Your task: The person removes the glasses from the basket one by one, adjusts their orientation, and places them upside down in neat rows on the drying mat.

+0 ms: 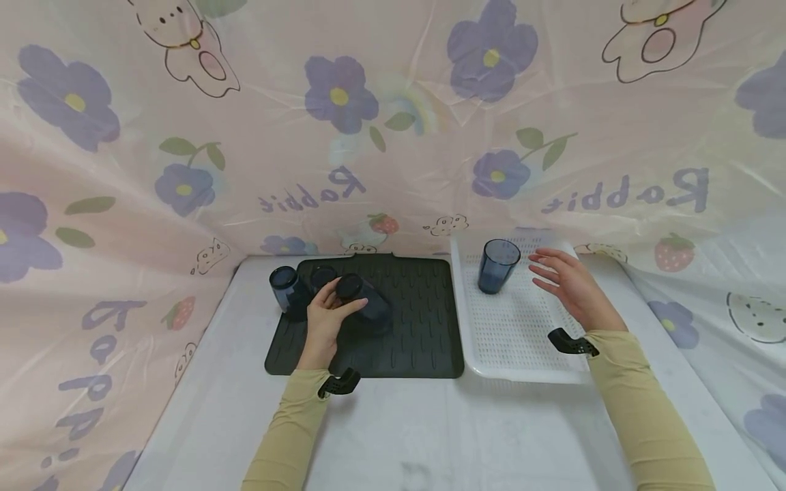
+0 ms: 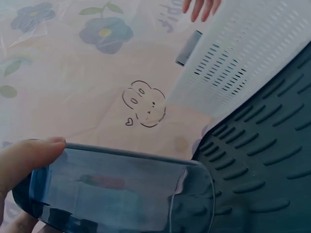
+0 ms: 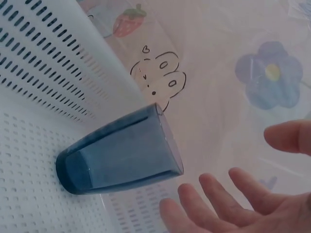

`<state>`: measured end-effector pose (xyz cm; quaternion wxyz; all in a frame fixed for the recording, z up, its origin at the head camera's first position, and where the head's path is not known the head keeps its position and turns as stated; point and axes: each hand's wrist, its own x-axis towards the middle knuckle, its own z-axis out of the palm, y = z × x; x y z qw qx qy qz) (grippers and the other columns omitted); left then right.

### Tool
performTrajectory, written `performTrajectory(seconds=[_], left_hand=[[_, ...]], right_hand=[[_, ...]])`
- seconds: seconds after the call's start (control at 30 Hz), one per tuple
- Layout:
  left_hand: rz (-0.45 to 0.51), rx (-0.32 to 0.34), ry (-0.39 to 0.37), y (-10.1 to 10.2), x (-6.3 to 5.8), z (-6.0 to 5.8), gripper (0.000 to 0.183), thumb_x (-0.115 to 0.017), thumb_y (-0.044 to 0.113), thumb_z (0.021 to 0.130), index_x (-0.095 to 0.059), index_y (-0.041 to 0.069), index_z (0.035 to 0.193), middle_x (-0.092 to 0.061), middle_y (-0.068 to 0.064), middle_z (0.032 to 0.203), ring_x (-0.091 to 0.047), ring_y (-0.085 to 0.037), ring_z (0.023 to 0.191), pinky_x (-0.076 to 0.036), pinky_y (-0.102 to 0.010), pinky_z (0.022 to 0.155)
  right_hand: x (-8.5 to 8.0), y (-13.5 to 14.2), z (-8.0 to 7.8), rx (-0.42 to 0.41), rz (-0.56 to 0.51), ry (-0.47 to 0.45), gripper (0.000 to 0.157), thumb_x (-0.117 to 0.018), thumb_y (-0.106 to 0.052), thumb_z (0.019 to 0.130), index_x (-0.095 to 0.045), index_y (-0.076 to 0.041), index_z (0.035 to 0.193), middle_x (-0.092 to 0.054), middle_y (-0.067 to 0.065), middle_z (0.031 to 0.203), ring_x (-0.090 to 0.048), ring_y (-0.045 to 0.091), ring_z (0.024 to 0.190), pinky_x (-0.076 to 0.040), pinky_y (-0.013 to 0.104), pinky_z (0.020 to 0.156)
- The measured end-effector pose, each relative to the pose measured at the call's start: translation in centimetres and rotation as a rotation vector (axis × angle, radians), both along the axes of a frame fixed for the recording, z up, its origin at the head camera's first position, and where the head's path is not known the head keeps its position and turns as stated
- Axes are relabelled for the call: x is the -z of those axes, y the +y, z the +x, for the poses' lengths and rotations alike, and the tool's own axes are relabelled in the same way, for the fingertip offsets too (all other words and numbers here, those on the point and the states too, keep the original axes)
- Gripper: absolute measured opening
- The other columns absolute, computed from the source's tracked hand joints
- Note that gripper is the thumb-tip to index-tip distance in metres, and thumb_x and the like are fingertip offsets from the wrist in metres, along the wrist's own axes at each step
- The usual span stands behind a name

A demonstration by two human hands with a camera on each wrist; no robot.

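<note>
My left hand (image 1: 324, 320) grips a blue tinted glass (image 2: 116, 189) near its base, thumb on one side and fingers on the other. Its thick base points up and its rim down, over the black ridged drying mat (image 1: 424, 320). Beside that hand, two more blue glasses stand base up at the mat's left: an outer one (image 1: 284, 286) and one (image 1: 322, 277) partly hidden behind the fingers. A further blue glass (image 3: 121, 153) stands rim up in the white perforated basket (image 1: 516, 375). My right hand (image 1: 574, 286) is just right of this glass, fingers spread and apart from it.
The mat and basket lie side by side on a white-covered table (image 1: 405, 429). A printed plastic sheet (image 1: 417, 136) with flowers and rabbits rises behind and at both sides. Black straps with camera mounts sit on both wrists.
</note>
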<state>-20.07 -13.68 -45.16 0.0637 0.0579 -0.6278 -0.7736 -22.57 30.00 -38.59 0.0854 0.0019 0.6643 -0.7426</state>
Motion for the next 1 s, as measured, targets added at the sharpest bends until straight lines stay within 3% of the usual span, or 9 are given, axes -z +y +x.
performTrajectory(seconds=[0.2, 0.3, 0.4, 0.6, 0.77, 1.0], left_hand=[[-0.026, -0.019, 0.07, 0.6, 0.5, -0.3, 0.067, -0.084, 0.001, 0.071, -0.057, 0.013, 0.131, -0.061, -0.007, 0.123, -0.056, -0.023, 0.107, -0.05, -0.032, 0.091], [-0.037, -0.036, 0.096, 0.8, 0.9, -0.6, 0.065, -0.084, 0.0, 0.07, -0.057, 0.012, 0.128, -0.062, -0.007, 0.121, -0.055, -0.023, 0.107, -0.052, -0.03, 0.087], [-0.041, -0.044, 0.109, 0.9, 1.2, -1.0, 0.065, -0.085, -0.001, 0.069, -0.057, 0.011, 0.126, -0.062, -0.008, 0.121, -0.055, -0.023, 0.107, -0.052, -0.028, 0.085], [-0.079, -0.039, 0.132, 0.9, 1.7, -1.4, 0.069, -0.085, 0.002, 0.069, -0.056, 0.011, 0.131, -0.059, -0.01, 0.126, -0.054, -0.024, 0.113, -0.049, -0.034, 0.092], [-0.124, -0.055, 0.155, 1.2, 1.9, -1.7, 0.068, -0.086, 0.004, 0.07, -0.058, 0.013, 0.131, -0.058, -0.009, 0.127, -0.053, -0.022, 0.117, -0.043, -0.039, 0.099], [-0.153, -0.097, 0.165, 1.7, 2.1, -2.0, 0.066, -0.087, 0.003, 0.067, -0.061, 0.012, 0.128, -0.061, -0.003, 0.122, -0.056, -0.018, 0.113, -0.045, -0.037, 0.097]], right_hand=[[0.5, 0.5, -0.5, 0.023, -0.009, -0.022, 0.057, -0.048, -0.024, 0.102, -0.023, 0.0, 0.147, -0.043, 0.003, 0.13, -0.03, 0.031, 0.134, -0.019, 0.049, 0.112], [0.8, 0.6, -0.8, 0.027, -0.012, -0.027, 0.046, -0.048, -0.025, 0.102, -0.033, -0.005, 0.141, -0.04, 0.008, 0.136, -0.032, 0.029, 0.132, -0.019, 0.049, 0.113], [0.9, 0.7, -1.1, 0.022, -0.005, -0.024, 0.038, -0.047, -0.025, 0.102, -0.037, -0.011, 0.136, -0.028, 0.017, 0.146, -0.026, 0.034, 0.137, -0.018, 0.049, 0.113], [1.2, 0.6, -1.7, 0.025, 0.022, -0.025, 0.061, -0.045, -0.027, 0.103, -0.017, -0.001, 0.15, -0.015, 0.02, 0.153, -0.018, 0.037, 0.14, -0.017, 0.049, 0.113], [1.6, 0.7, -2.3, 0.031, 0.025, -0.029, 0.063, -0.045, -0.027, 0.103, -0.014, -0.001, 0.152, -0.014, 0.02, 0.154, -0.018, 0.038, 0.14, -0.017, 0.048, 0.114], [1.7, 0.7, -2.9, 0.018, 0.027, -0.043, 0.064, -0.043, -0.028, 0.104, -0.011, -0.003, 0.153, -0.012, 0.02, 0.156, -0.014, 0.038, 0.141, -0.015, 0.048, 0.114]])
